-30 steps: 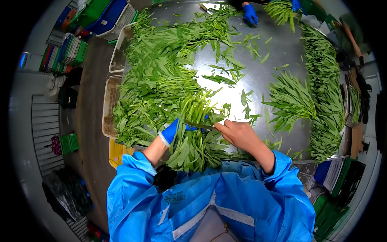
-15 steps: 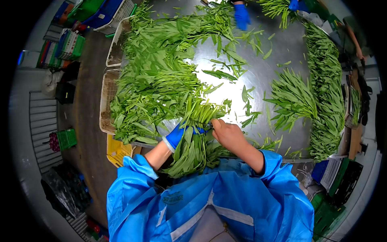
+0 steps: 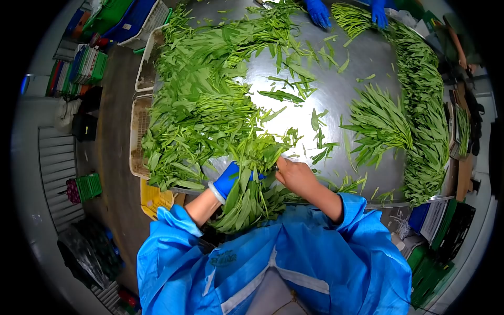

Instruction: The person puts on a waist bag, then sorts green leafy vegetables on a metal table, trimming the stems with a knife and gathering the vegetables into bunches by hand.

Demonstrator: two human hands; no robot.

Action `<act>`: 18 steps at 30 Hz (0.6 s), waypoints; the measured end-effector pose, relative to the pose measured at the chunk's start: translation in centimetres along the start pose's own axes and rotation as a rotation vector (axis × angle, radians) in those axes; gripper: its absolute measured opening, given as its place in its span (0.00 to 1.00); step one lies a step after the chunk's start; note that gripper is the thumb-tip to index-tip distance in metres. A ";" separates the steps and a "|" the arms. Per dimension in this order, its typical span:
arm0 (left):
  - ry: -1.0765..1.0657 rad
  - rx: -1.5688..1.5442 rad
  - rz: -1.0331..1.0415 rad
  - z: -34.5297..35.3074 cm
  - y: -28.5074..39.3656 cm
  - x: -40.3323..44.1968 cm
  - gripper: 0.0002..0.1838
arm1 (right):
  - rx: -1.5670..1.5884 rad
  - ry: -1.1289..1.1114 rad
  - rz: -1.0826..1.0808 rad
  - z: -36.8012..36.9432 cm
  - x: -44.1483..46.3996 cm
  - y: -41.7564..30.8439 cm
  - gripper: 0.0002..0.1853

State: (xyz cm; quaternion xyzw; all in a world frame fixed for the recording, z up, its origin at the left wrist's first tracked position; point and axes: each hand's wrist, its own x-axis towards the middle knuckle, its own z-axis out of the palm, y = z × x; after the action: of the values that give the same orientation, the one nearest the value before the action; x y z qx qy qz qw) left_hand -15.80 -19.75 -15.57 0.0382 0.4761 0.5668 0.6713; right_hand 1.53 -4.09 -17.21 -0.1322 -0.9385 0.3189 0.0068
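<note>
My left hand (image 3: 227, 180), in a blue glove, is closed around a bunch of water spinach (image 3: 244, 202) at the table's near edge. Long leaves droop from the bunch toward my jacket, while loose stems and leaves (image 3: 254, 149) lie just above the glove. My bare right hand (image 3: 294, 174) is closed beside the bunch, fingertips against its right side. A small dark bit shows at those fingertips, too little to name. To the left and beyond spreads a large heap of water spinach (image 3: 199, 105). Another bunch (image 3: 379, 121) rests on the right of the metal table.
A long row of water spinach (image 3: 424, 105) lines the table's right side. Cut scraps (image 3: 321, 134) lie mid-table. Across it are a co-worker's blue-gloved hands (image 3: 318, 13), one at a bunch of stems (image 3: 352, 20). White crates (image 3: 140, 131) and a yellow crate (image 3: 155, 198) stand left.
The upright stem ends above my left glove have given way to a loose tangle of stems and leaves. My hands have barely shifted. The co-worker's hands have moved to the right.
</note>
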 end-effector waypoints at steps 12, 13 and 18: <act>0.138 -0.083 0.323 0.9 7.0 -3.9 0.20 | -0.052 -0.171 0.259 -0.4 -11.0 9.3 0.14; 0.149 -0.223 0.334 0.8 7.8 -3.6 0.22 | -0.082 -0.185 0.259 -0.2 -11.9 10.6 0.14; 0.100 -0.214 0.783 -0.1 8.2 -1.9 0.33 | -0.256 -0.256 0.200 -2.3 -13.8 15.2 0.22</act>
State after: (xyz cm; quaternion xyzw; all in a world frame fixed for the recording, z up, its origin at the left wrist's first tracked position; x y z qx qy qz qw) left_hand -21.60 -18.37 -9.63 0.1190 0.3961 0.8269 0.3811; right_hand 18.80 5.36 -23.47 -0.1827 -0.9468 0.2101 -0.1612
